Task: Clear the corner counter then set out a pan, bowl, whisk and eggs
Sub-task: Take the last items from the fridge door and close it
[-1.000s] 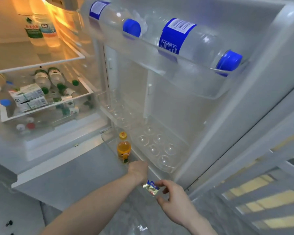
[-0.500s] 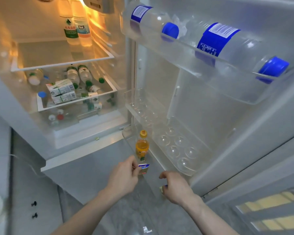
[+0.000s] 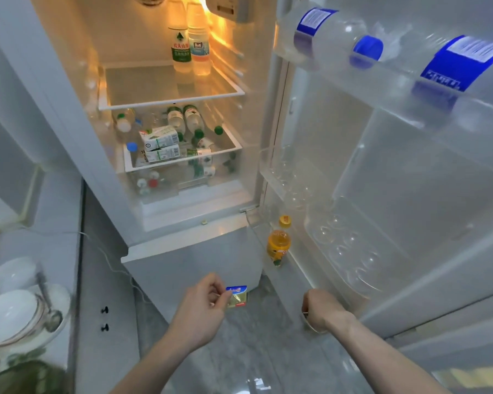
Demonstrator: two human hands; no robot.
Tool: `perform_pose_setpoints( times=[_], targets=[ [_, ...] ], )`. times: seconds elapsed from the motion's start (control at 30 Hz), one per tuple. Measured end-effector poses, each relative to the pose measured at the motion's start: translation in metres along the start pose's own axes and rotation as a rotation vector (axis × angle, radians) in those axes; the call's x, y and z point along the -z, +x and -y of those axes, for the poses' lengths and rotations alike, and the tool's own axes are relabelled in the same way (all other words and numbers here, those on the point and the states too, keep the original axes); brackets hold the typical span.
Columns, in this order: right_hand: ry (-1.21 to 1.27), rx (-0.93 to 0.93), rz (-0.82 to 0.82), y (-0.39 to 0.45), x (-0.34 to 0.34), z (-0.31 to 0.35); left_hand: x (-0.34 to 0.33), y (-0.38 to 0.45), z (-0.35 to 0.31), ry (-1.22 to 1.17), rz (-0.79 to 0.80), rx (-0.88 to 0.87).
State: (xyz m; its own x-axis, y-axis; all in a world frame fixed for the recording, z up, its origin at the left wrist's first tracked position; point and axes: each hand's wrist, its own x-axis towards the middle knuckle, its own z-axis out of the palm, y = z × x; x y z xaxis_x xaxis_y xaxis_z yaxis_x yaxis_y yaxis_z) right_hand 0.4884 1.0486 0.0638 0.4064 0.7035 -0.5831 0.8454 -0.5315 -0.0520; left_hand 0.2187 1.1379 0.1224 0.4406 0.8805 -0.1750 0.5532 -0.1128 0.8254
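Fridge light is glowing warm over the glass shelf (image 3: 171, 96) at 12 o'clock, and you are standing before the open fridge with its door (image 3: 410, 172) swung out toward 2 o'clock. A second ago your right hand was pinching the little foil packet; now it is sitting in your left hand (image 3: 202, 314), the blue-and-gold packet (image 3: 236, 296) pinched between thumb and fingertips, near the bottom middle of the view. Your right hand (image 3: 322, 309) is hanging low at 4 o'clock beside the door's bottom edge, fingers curled; something small may be tucked under them, but I cannot tell from here.

You are also pulling back: more of the fridge is showing, and the counter at 8 o'clock is coming into view with stacked white bowls (image 3: 15, 317) and a spoon (image 3: 47, 300).

For the task, this looks like clearing, not setting out. The clear egg tray (image 3: 350, 251) in the door at 3 o'clock is showing only bare cups, with the orange drink bottle (image 3: 279, 244) standing just beside it. No eggs are visible on any shelf; the drawer (image 3: 182, 155) is holding bottles and cartons. Pan and whisk are not in sight either, so my guess is most of the job remains ahead.
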Motion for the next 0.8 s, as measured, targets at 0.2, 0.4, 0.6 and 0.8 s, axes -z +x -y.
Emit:
perform_pose_setpoints(
  times=[0.2, 0.4, 0.6, 0.8],
  targets=[
    [0.459, 0.118, -0.510, -0.029, 0.010, 0.006, 0.012, -0.014, 0.004, -0.021, -0.087, 0.027],
    [0.866, 0.310, -0.561, -0.064, 0.028, 0.036, 0.016, -0.031, 0.003, -0.050, -0.210, 0.072],
    [0.904, 0.494, -0.315, -0.075, 0.033, 0.045, 0.010, -0.059, -0.007, -0.127, -0.323, 0.114],
    [0.933, 0.627, -0.102, -0.086, 0.035, 0.030, -0.021, -0.117, -0.018, -0.228, -0.495, 0.228]
  ],
)
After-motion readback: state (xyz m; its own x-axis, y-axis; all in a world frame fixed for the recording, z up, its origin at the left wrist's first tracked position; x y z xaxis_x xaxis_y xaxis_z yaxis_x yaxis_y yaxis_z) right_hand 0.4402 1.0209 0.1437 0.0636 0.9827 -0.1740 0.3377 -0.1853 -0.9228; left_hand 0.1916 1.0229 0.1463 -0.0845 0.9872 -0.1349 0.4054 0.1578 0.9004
